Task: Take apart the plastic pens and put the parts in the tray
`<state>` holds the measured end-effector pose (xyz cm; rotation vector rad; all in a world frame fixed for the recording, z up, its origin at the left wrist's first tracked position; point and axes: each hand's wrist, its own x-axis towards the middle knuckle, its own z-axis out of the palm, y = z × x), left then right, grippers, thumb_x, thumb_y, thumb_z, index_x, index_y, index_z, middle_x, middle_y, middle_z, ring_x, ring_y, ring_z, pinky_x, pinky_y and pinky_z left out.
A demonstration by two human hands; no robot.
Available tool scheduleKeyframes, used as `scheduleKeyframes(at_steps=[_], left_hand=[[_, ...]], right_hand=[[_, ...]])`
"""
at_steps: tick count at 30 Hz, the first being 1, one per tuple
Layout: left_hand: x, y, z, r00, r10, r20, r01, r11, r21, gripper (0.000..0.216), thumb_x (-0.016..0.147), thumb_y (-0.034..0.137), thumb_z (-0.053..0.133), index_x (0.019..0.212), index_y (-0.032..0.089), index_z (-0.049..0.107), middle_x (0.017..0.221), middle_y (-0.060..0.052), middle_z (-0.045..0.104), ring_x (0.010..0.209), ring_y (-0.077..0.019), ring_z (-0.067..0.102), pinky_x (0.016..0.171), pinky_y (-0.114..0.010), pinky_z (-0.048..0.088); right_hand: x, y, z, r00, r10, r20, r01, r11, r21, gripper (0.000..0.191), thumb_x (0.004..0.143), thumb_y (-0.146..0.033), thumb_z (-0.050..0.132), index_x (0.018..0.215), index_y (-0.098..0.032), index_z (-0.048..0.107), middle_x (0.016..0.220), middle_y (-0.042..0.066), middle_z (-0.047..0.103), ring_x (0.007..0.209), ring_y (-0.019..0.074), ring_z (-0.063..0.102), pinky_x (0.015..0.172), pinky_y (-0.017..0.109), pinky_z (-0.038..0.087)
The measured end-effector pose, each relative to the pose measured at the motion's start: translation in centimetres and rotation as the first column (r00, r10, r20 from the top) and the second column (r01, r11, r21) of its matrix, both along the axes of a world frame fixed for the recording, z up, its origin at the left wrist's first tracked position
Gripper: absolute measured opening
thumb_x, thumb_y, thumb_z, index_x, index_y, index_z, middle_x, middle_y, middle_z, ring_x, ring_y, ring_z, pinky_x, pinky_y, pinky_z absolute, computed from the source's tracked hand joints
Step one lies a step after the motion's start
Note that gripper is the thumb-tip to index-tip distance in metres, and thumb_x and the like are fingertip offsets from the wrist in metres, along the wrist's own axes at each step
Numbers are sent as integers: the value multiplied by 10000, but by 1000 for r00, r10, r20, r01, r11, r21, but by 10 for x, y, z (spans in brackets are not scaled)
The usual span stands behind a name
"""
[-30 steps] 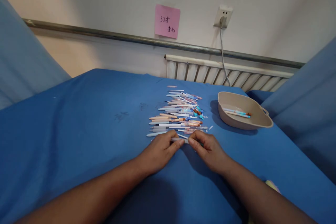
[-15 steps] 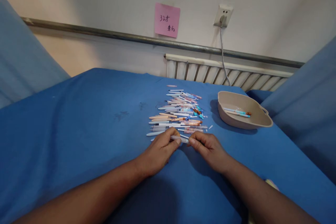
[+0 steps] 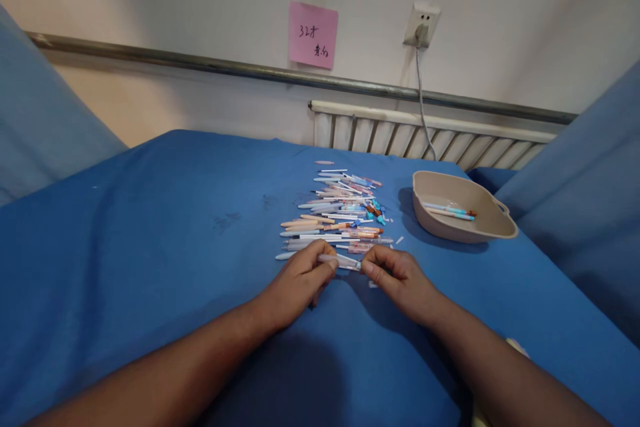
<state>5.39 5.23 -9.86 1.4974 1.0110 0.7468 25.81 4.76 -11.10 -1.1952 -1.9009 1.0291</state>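
Observation:
My left hand is closed, with thumb and fingers pinching a pale, whitish pen part that points to the right. At its right end the fingertips of my right hand are closed together; what exactly they grip there is too small to make out. Just beyond both hands lie rows of pen parts: pale blue, grey and peach barrels, thin white refills and clear printed pieces. Small blue and brown figure-shaped bits sit at the right of the rows. A little clear piece rests on the cloth below my right fingers.
A beige basket with a few pens inside stands to the right. Blue cloth covers the table. Behind are a radiator, a metal rail, a pink note and a plugged-in socket. Curtains hang at both sides.
My hands have drawn slightly apart, and more of the pale pen part shows between them. A small clear piece now shows on the cloth below my right fingers. The view has shifted slightly.

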Motion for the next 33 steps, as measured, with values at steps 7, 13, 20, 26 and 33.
scheduleKeyframes(at_steps=[7, 13, 20, 26, 33], left_hand=[[2, 1, -2, 1000, 17, 4, -17, 999, -29, 209, 867, 367, 487, 754, 201, 429, 571, 78, 440, 409, -76, 399, 383, -181, 357], [3, 7, -6, 995, 100, 12, -99, 992, -81, 243, 808, 405, 572, 770, 172, 514, 539, 78, 454, 413, -77, 415, 403, -184, 355], [17, -5, -8, 995, -86, 45, 94, 974, -208, 290, 738, 416, 661, 821, 145, 597, 578, 50, 530, 469, -83, 472, 448, -187, 365], [47, -45, -5, 926, -326, 189, 376, 837, -398, 420, 700, 553, 682, 788, 160, 563, 687, 1, 619, 546, -107, 546, 497, -201, 383], [75, -74, -12, 831, -526, 181, 549, 721, -423, 450, 737, 597, 646, 886, 175, 690, 863, -21, 673, 749, -134, 563, 668, -204, 412]], right_hand=[[7, 10, -6, 995, -93, 30, 92, 995, 38, 207, 865, -319, 510, 721, -186, 577, 632, -29, 551, 599, 125, 496, 574, 229, 379], [28, 39, -17, 946, -302, 120, 285, 948, 144, 173, 849, -323, 526, 817, -188, 630, 766, 11, 666, 714, 166, 600, 665, 266, 443], [27, 67, -21, 908, -358, 217, 299, 917, 263, 104, 825, -238, 573, 858, -198, 663, 885, 41, 677, 855, 201, 611, 788, 322, 440], [24, 78, -25, 889, -354, 291, 261, 913, 313, 132, 849, -241, 584, 907, -198, 694, 944, 70, 668, 892, 211, 610, 798, 314, 428], [25, 77, -16, 885, -360, 294, 247, 900, 358, 201, 876, -272, 558, 1019, -194, 676, 1014, 85, 666, 945, 213, 590, 833, 311, 405]])
